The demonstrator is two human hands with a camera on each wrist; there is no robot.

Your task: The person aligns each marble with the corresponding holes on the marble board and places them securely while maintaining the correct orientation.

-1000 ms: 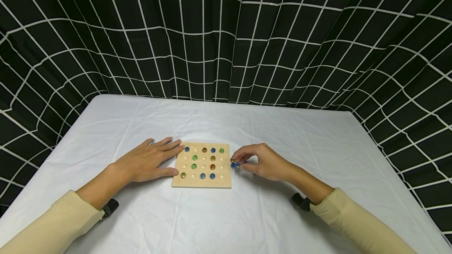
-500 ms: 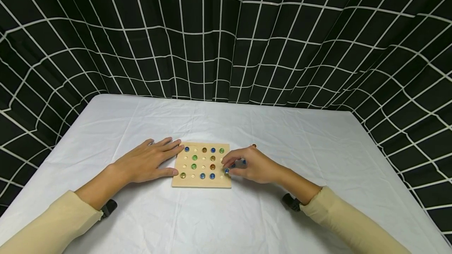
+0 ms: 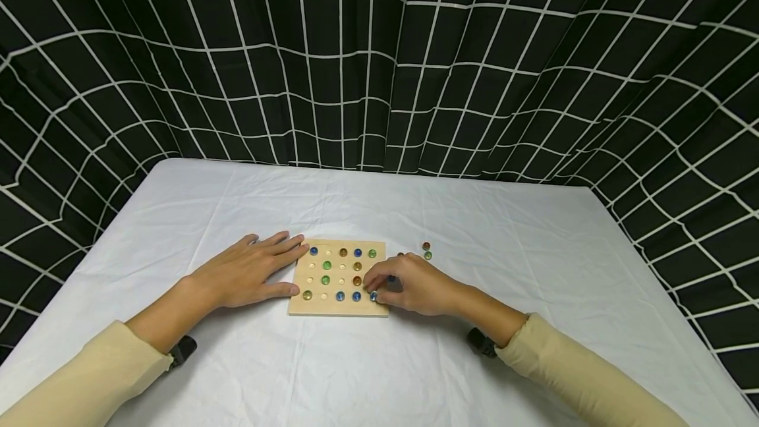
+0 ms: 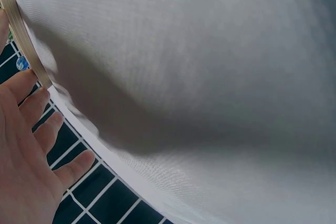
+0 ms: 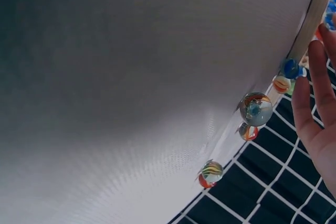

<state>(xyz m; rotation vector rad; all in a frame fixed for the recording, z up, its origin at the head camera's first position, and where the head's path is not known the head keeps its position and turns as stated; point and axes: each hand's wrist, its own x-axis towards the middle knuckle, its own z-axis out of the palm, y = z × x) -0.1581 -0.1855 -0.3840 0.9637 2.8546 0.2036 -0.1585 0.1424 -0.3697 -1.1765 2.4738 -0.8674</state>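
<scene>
A square wooden board [image 3: 338, 309] with rows of shallow holes lies on the white cloth, several glass marbles sitting in it. My left hand [image 3: 249, 272] rests at its left edge, fingers spread and fairly straight, fingertips on the rim. Over the right edge, my right hand [image 3: 418, 285] pinches a blue marble [image 3: 373, 296] between thumb and fingertips at the front right corner hole. Two more blue marbles [image 3: 348, 296] sit beside it in the front row. A green marble [image 3: 326, 279] and an amber marble [image 3: 358, 266] are among those further back.
Loose marbles lie right of the board: a red one [image 3: 426, 246], a green one [image 3: 428, 256] and others partly hidden behind my right hand. The right wrist view shows a blue marble [image 5: 290, 68] against the board's side. A black gridded curtain [image 3: 367, 84] stands behind the table.
My right hand has picked a blue marble from beside the board and carried it left and forward to the corner hole. Loose marbles behind the hand came into sight. My left hand stays put.
</scene>
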